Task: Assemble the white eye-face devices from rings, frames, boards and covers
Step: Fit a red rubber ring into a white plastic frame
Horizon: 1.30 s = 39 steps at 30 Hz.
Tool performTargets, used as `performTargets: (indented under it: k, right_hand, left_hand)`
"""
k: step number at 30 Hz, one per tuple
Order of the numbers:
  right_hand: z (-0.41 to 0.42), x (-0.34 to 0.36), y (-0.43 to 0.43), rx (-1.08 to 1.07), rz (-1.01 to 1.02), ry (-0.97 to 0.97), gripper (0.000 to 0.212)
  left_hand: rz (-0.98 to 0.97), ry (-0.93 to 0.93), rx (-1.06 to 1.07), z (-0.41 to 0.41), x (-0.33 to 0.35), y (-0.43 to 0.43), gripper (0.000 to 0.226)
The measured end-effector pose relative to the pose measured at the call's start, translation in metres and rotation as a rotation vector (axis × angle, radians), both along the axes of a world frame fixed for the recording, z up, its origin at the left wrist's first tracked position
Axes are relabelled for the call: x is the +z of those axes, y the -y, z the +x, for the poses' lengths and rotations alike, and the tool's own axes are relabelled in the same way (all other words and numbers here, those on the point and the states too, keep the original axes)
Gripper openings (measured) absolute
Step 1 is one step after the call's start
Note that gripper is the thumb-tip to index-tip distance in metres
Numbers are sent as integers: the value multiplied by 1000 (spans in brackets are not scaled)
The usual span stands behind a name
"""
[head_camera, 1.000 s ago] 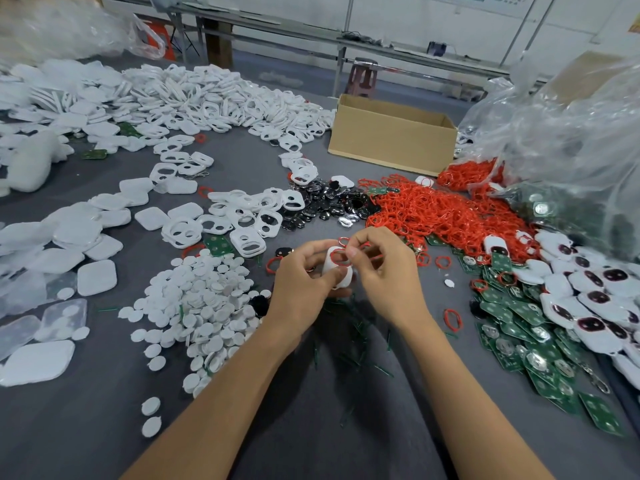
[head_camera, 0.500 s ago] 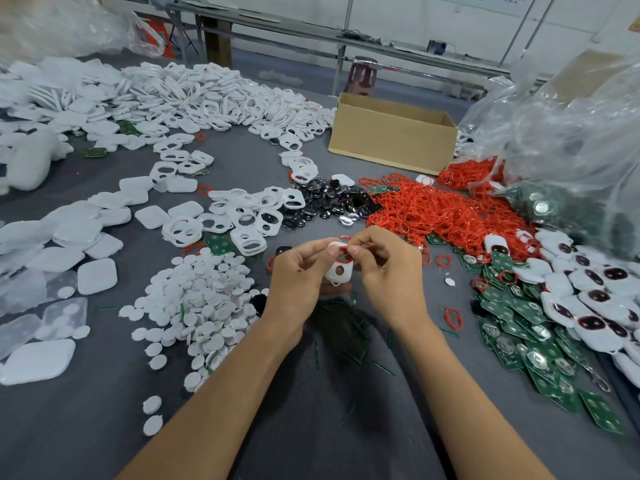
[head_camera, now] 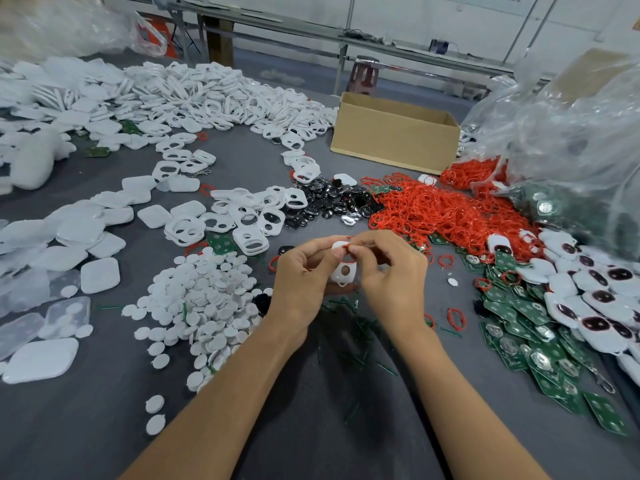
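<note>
My left hand (head_camera: 300, 271) holds a white eye-face frame (head_camera: 343, 271) upright above the grey table, its lower round hole facing me. My right hand (head_camera: 388, 268) pinches a red ring (head_camera: 343, 247) at the frame's upper opening. A heap of red rings (head_camera: 446, 213) lies behind my hands. Green boards (head_camera: 533, 341) and assembled white faces with dark eyes (head_camera: 595, 306) spread out at the right. White round discs (head_camera: 204, 299) are piled at the left, with loose white frames (head_camera: 242, 220) and black shiny pieces (head_camera: 329, 202) farther back.
An open cardboard box (head_camera: 394, 133) stands behind the ring heap. Clear plastic bags (head_camera: 571, 133) bulge at the right. White covers (head_camera: 86, 230) and clear covers (head_camera: 41, 323) lie at the left, and a big heap of white frames (head_camera: 207, 95) lies farther back.
Both hands have lifted the frame slightly and turned it upright, so its lower hole now shows. The right fingers keep working the red ring at the top opening.
</note>
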State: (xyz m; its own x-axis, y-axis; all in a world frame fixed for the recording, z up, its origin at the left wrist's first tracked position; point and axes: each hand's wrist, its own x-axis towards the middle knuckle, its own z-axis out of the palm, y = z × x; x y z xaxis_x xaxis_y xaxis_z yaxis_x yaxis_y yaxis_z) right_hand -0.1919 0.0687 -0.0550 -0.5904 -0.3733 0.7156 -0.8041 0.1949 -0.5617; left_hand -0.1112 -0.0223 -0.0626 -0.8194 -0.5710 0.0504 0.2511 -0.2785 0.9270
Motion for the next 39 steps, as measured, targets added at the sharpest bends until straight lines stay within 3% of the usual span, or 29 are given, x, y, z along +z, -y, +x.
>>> performTargets:
  k: [8, 14, 20, 26, 33, 39]
  right_hand:
    - [0, -7, 1, -40, -9, -87, 15]
    - [-1, -7, 2, 12, -114, -31, 16]
    - [-2, -4, 1, 142, -174, 163, 12]
    - [-10, 3, -6, 386, -275, 650, 23]
    - [-15, 7, -10, 436, -174, 649, 34]
    - [-7, 2, -2, 391, -155, 676, 17]
  left_hand:
    - [-20, -15, 21, -2, 0, -3, 27]
    - [-23, -34, 2, -1, -1, -1, 23]
    - [-59, -46, 28, 0, 0, 2, 19]
    - [-216, -60, 21, 3, 0, 4, 27]
    - [-293, -40, -11, 4, -1, 5, 24]
    - [-67, -24, 67, 0, 0, 3, 16]
